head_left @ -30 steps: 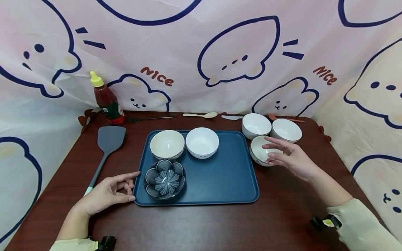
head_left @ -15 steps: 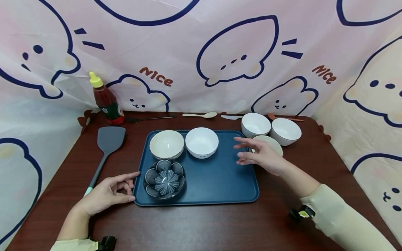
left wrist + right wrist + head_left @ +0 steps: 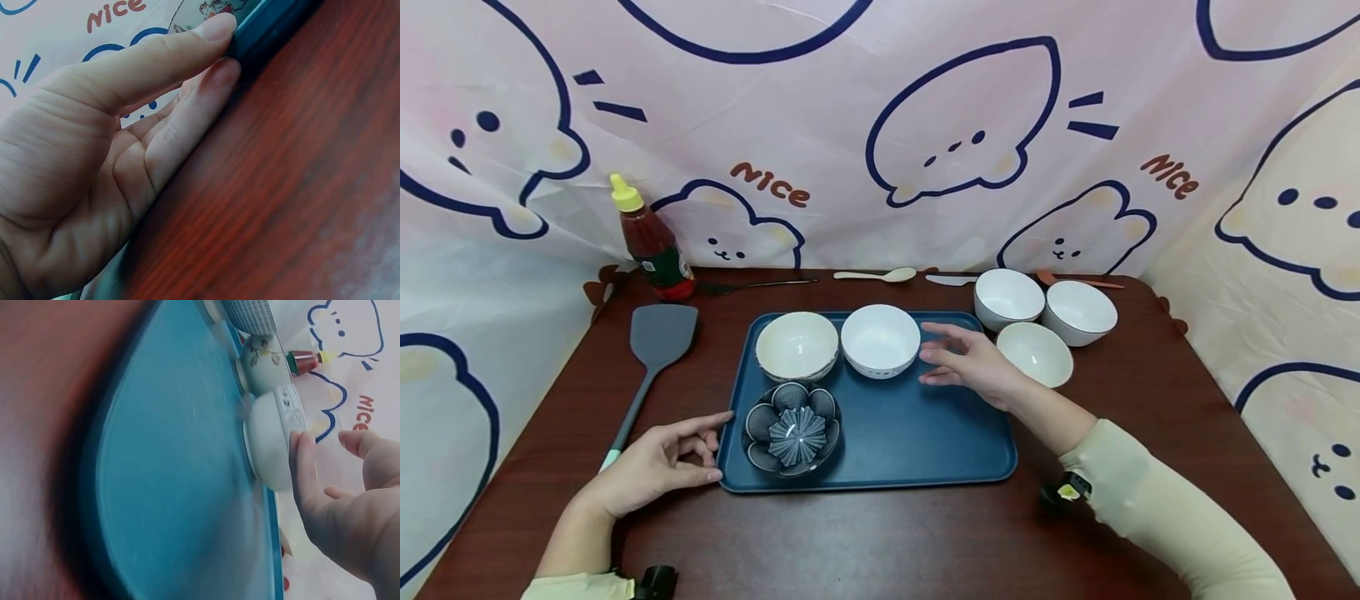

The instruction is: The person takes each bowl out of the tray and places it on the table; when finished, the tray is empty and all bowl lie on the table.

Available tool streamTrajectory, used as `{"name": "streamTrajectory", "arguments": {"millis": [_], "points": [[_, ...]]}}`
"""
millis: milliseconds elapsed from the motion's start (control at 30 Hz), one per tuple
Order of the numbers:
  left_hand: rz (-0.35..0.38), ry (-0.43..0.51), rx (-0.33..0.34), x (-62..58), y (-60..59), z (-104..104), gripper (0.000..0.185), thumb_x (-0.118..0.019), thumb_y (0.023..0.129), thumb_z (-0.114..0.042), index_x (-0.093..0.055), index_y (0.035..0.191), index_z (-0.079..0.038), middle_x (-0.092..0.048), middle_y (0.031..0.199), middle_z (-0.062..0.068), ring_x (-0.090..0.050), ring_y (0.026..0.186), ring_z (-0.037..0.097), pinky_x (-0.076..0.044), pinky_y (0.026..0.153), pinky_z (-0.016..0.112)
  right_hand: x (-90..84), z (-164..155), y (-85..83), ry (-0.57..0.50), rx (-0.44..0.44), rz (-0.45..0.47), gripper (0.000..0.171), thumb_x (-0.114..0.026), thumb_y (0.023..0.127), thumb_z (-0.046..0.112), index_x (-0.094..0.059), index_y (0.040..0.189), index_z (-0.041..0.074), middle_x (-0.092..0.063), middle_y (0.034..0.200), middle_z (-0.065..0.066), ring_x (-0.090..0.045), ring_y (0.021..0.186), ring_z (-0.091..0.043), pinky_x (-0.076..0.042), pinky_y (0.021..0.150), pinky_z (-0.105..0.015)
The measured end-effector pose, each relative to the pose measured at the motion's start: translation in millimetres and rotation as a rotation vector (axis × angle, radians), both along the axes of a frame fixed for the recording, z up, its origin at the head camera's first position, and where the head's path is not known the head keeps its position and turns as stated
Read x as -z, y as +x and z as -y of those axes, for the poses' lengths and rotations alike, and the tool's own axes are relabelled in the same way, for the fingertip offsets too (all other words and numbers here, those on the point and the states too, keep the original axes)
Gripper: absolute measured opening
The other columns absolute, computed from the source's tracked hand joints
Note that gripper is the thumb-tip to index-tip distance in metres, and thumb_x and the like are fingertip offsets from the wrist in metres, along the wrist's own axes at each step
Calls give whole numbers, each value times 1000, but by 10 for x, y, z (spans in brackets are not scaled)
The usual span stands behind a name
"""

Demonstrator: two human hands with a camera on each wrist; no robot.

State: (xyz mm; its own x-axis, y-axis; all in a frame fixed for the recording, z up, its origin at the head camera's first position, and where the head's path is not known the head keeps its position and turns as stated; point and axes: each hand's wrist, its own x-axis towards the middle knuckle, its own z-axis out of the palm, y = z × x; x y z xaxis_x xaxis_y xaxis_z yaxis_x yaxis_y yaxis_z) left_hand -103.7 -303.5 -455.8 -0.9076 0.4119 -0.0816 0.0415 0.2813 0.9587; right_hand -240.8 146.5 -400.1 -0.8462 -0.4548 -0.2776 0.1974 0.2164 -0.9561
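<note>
Two hands (image 3: 658,462) (image 3: 973,365), left touching tray (image 3: 925,442); six bowls (image 3: 881,339), three aboard.

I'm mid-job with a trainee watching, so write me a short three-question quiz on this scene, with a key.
1. How many bowls stand on the tray?
2. True or false: the left hand touches the tray's left edge.
3. Which bowl on the tray is nearest the right hand? A) the dark flower-shaped bowl B) the cream bowl C) the white bowl

Key: 1. Three. 2. True. 3. C.
</note>
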Motion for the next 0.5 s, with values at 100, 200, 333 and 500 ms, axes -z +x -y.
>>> {"name": "streamTrajectory", "arguments": {"millis": [100,200,333,500], "points": [[-8,0,1,7,-4,-4,71,-77,85,-6,-42,145,6,-58,101,14,-63,87,12,-58,73,25,31,79,-6,-10,7,9,63,-67,97,24,-38,154,22,-46,136,-20,-74,95,-25,-58,87,-37],[-12,-5,0,1,-3,-5,70,-77,85,-6,-42,145,6,-58,101,14,-63,87,12,-58,73,25,59,129,-22,-33,16,9,64,-64,99,19,-34,155,21,-44,136,-21,-74,93,-24,-58,86,-37],[-10,-6,2,-1,-2,0,70,-77,86,-6,-42,145,6,-57,101,14,-63,87,12,-58,73,25,108,166,-47,-63,26,15,65,-61,100,16,-29,157,20,-42,139,-23,-74,93,-23,-58,86,-36],[5,-13,-12,-3,6,-5,71,-78,85,-7,-42,145,5,-57,101,15,-63,87,12,-58,73,25,158,213,-73,-96,42,29,65,-61,101,16,-30,157,20,-43,137,-24,-73,93,-23,-57,88,-39]]}}
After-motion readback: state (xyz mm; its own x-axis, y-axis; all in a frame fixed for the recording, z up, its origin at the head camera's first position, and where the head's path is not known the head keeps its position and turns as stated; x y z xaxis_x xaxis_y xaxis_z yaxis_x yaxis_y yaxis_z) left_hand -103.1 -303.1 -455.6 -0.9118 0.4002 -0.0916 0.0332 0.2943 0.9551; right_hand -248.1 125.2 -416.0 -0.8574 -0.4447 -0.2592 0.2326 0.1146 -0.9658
